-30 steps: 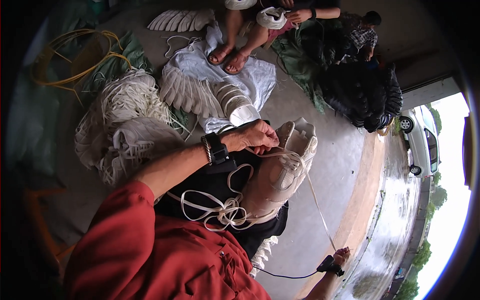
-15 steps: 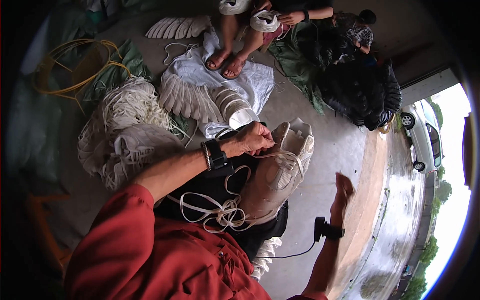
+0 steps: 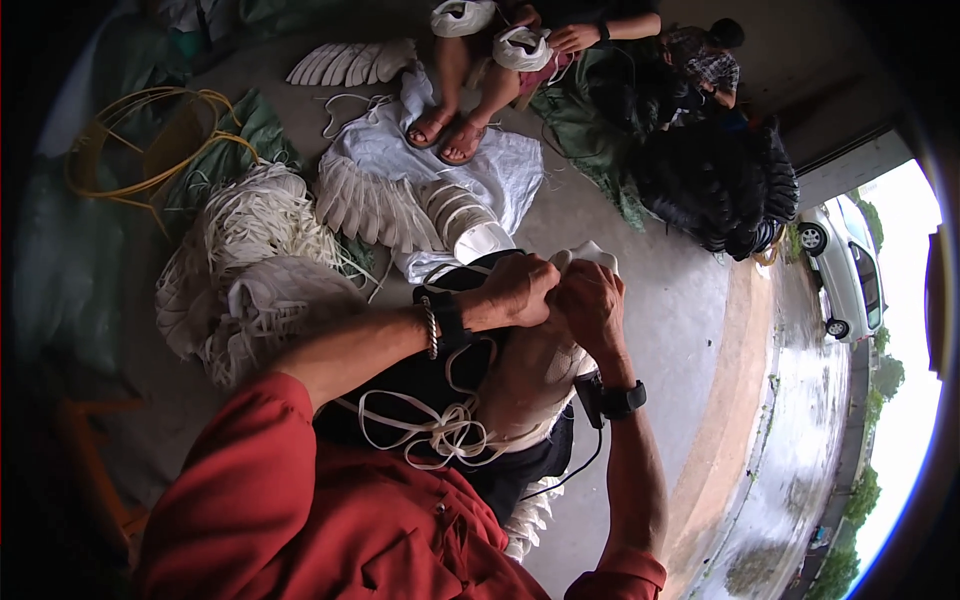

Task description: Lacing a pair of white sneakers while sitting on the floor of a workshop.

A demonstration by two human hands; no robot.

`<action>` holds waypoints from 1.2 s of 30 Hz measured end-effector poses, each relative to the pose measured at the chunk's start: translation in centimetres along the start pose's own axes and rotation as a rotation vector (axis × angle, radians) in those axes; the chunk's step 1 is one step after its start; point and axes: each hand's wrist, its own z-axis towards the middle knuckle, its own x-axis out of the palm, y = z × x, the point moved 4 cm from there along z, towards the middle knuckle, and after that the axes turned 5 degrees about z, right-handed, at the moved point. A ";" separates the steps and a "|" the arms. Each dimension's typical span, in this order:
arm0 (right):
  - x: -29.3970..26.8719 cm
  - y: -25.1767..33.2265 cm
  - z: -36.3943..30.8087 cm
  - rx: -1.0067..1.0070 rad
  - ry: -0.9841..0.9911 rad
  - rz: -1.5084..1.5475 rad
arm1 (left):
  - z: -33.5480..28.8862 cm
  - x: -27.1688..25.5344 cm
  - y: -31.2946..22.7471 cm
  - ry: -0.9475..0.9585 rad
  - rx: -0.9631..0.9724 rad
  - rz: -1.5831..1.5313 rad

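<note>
A beige shoe upper [image 3: 530, 385] lies across my black-covered lap, its pale collar [image 3: 597, 256] pointing away from me. My left hand [image 3: 515, 291] is closed at the lacing area, fingertips pinched on a thin cream shoelace that they mostly hide. Right beside it, nearly touching, my right hand [image 3: 592, 305] bends over the upper with curled fingers; what they grip is hidden. A looped bundle of cream shoelaces [image 3: 445, 425] rests at the near end of the upper.
Left of my lap are a heap of cream laces [image 3: 270, 215] and pale uppers [image 3: 285, 300]. Ahead, stacked uppers [image 3: 375, 200] lie on a white sack [image 3: 510, 165] near a seated co-worker's feet [image 3: 447, 135]. Black uppers [image 3: 710, 185] pile up at the far right.
My right hand has swung in from the right to the upper, beside my left hand. My left hand stays at the lacing area, shifted slightly.
</note>
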 end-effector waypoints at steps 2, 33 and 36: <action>-0.3 -0.1 -0.5 -0.003 0.003 -0.012 | 0.1 -0.1 0.4 0.039 0.014 -0.099; -8.2 -0.9 -8.0 0.534 -0.081 0.829 | 0.7 -1.8 -5.5 -0.145 0.389 -0.323; -7.3 0.5 -7.1 0.499 -0.003 0.831 | 0.9 -1.7 -7.2 0.100 0.328 -0.489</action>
